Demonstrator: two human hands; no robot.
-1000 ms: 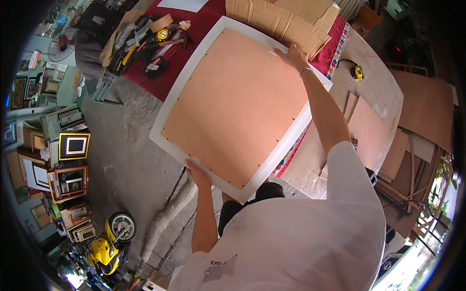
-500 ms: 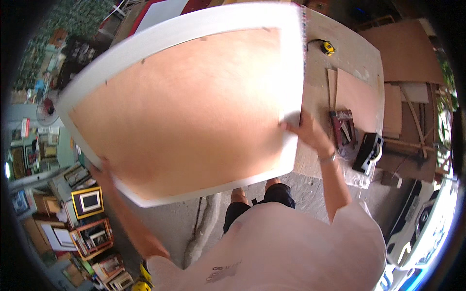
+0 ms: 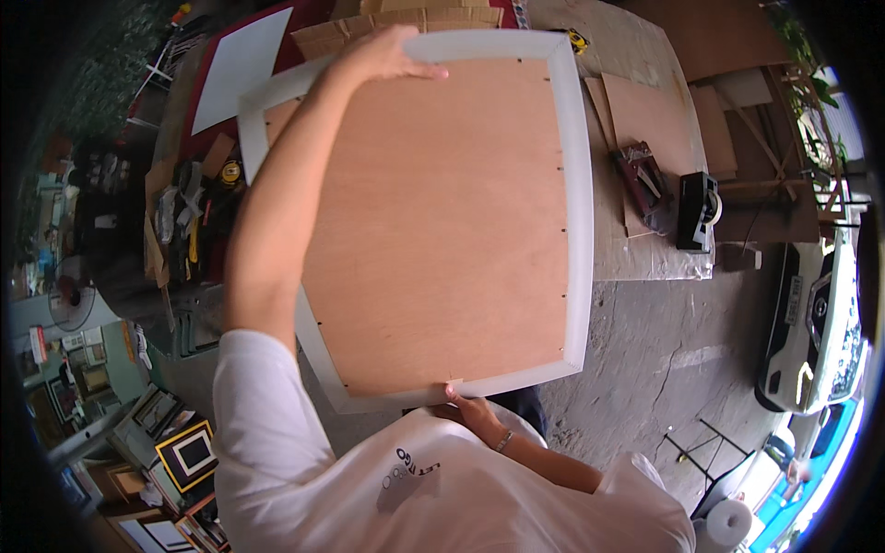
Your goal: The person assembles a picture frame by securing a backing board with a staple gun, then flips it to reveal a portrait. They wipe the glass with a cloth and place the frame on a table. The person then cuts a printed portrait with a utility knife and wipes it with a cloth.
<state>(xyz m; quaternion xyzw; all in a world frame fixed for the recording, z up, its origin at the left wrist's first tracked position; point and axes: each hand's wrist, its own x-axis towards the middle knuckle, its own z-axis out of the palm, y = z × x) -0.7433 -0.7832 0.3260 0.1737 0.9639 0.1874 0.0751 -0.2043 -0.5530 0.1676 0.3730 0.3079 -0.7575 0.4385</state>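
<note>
Frame (image 3: 579, 212), white-edged, is held up before the person, its brown backing (image 3: 433, 221) facing the camera and its near edge close to the white shirt (image 3: 442, 488). Small dark tabs (image 3: 563, 230) dot the backing's margin. Its far part overlaps the worktable from this view; whether it rests there, I cannot tell.

The left hand (image 3: 383, 57) reaches across to the far edge and grips it, thumb stretched onto the backing, fingers over the outside; the forearm crosses the frame's left side. The right hand (image 3: 479, 417) holds the near edge, thumb on top beside a small pale patch (image 3: 454, 383); its other fingers are mostly hidden, so their spread cannot be told.

Just beyond the far edge lies cardboard (image 3: 396, 20). Farther left, a white sheet (image 3: 241, 69) lies on red cloth (image 3: 312, 13), with a heap of tools (image 3: 184, 217) nearer. Right of the frame, the pale table (image 3: 645, 55) bears a yellow tape measure (image 3: 577, 41) near the frame's far right corner, brown boards (image 3: 636, 111), a dark red tool (image 3: 643, 180) and a black dispenser (image 3: 698, 212). Near left stand picture frames (image 3: 189, 456); a white car (image 3: 807, 332) is well apart at right.
</note>
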